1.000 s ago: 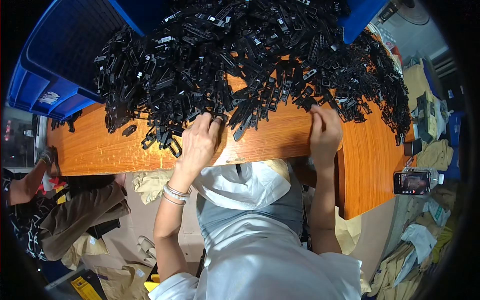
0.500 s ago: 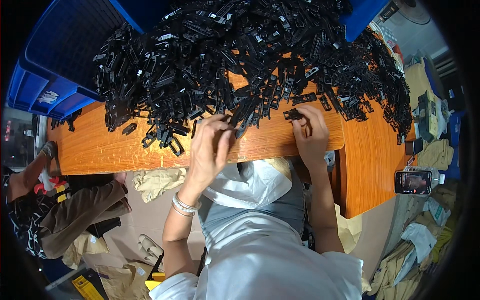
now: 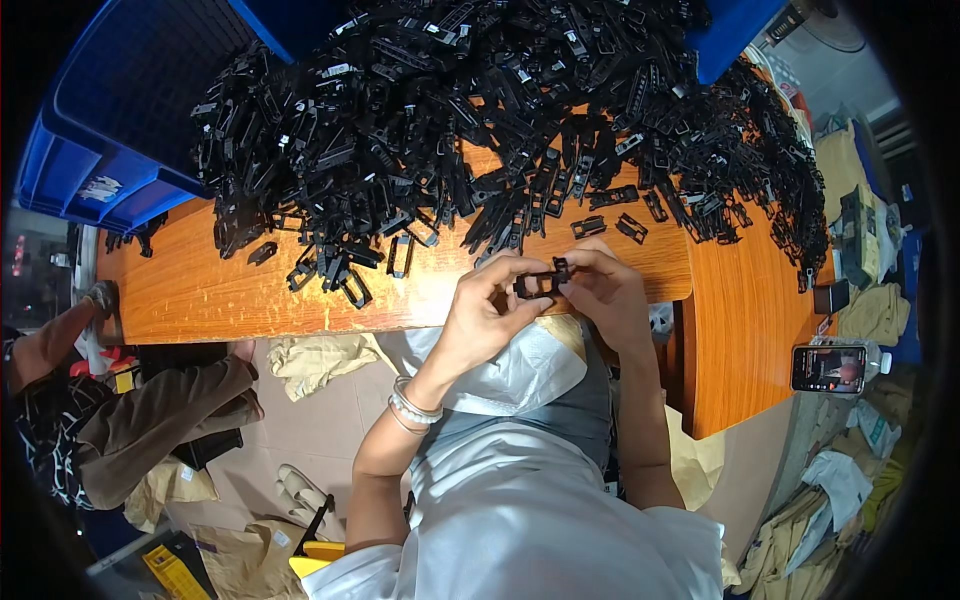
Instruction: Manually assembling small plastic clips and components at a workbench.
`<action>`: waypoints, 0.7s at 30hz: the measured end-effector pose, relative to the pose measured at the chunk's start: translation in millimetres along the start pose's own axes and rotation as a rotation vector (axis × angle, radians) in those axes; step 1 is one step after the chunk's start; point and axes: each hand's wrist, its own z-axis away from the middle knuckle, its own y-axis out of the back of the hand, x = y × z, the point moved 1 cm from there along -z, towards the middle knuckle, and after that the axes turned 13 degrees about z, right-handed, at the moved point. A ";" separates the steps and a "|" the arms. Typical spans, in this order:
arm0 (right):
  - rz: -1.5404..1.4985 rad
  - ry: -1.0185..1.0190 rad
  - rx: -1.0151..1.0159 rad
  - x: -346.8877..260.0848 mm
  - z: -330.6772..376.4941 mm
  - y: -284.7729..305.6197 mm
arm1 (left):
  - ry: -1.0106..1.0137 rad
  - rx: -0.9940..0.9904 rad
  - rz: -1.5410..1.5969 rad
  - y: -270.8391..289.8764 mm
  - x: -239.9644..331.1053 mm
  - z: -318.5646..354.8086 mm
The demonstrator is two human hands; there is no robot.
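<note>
My left hand (image 3: 486, 308) and my right hand (image 3: 612, 302) meet just above the table's front edge. Between them is a small black plastic frame (image 3: 541, 284) with rectangular openings. Left thumb and fingers pinch one end of it; the right fingertips close on the other end, where a small part stands up. Whether that upright bit is a separate piece, I cannot tell. Two loose black parts, one (image 3: 589, 227) and another (image 3: 631, 228), lie just beyond my right hand. A black rectangular frame (image 3: 400, 257) rests left of my left hand.
A large heap of black plastic parts (image 3: 400, 130) spreads over the wooden table (image 3: 200, 290). Blue crates stand at the left (image 3: 120, 190) and back right (image 3: 730, 40). A phone (image 3: 828, 369) is at the right. Another person's leg (image 3: 160, 420) shows at left.
My hands were apart, the left near the heap and the right at a small black part. Both have come together, nearer to me, on one black frame. Two loose parts now show beyond my right hand.
</note>
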 end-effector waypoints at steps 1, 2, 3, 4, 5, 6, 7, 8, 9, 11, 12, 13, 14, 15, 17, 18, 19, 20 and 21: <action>0.059 -0.031 0.006 -0.3 -0.2 -0.4 | 0.001 0.003 -0.002 1.1 0.7 0.1; 0.118 -0.062 0.012 -0.8 -0.1 -0.7 | -0.006 0.000 -0.027 2.6 1.7 0.3; 0.116 -0.062 0.010 -1.7 0.9 0.1 | -0.014 -0.004 -0.052 3.4 2.3 0.5; 0.081 -0.144 -0.004 -2.3 2.7 1.3 | -0.013 -0.002 -0.052 4.1 2.1 1.1; 0.047 -0.226 -0.017 -3.3 3.8 1.6 | -0.025 -0.006 -0.025 4.5 1.8 1.8; 0.047 -0.226 -0.018 -6.4 3.5 -0.4 | -0.038 -0.009 0.002 4.9 1.8 2.6; 0.106 -0.213 0.017 -9.6 2.2 -2.5 | -0.037 -0.008 0.002 4.9 1.4 2.6; 0.164 -0.200 0.052 -11.2 1.4 -4.3 | -0.037 -0.003 -0.027 4.9 1.2 2.7; 0.164 -0.201 0.051 -10.9 1.7 -5.8 | -0.038 0.001 -0.056 4.9 1.0 2.9; 0.308 -0.005 0.123 -12.9 2.9 -9.0 | -0.019 0.032 -0.071 5.1 0.9 4.1; 0.306 -0.005 0.120 -14.0 3.4 -10.1 | -0.001 0.061 -0.086 5.3 1.0 4.8; 0.469 0.119 0.147 -17.3 4.2 -10.5 | 0.000 0.062 -0.085 4.5 2.5 5.4; 0.630 0.245 0.172 -20.6 4.6 -11.2 | -0.003 0.092 -0.135 3.2 6.4 5.9; 0.630 0.245 0.171 -23.0 4.0 -11.9 | -0.005 0.122 -0.186 2.0 10.2 6.5; 0.847 0.432 0.150 -27.8 3.7 -14.7 | -0.039 0.122 -0.228 -1.5 14.7 6.8; 0.848 0.432 0.151 -27.7 4.3 -15.9 | -0.074 0.123 -0.271 -3.0 17.1 6.8; 0.864 0.435 0.115 -27.6 5.5 -17.8 | -0.074 0.124 -0.271 -4.0 20.1 7.0; 0.880 0.439 0.079 -27.4 6.2 -18.8 | -0.090 0.109 -0.339 -5.2 23.2 7.1; 0.881 0.439 0.079 -27.9 5.9 -18.5 | -0.106 0.093 -0.408 -5.9 24.5 7.1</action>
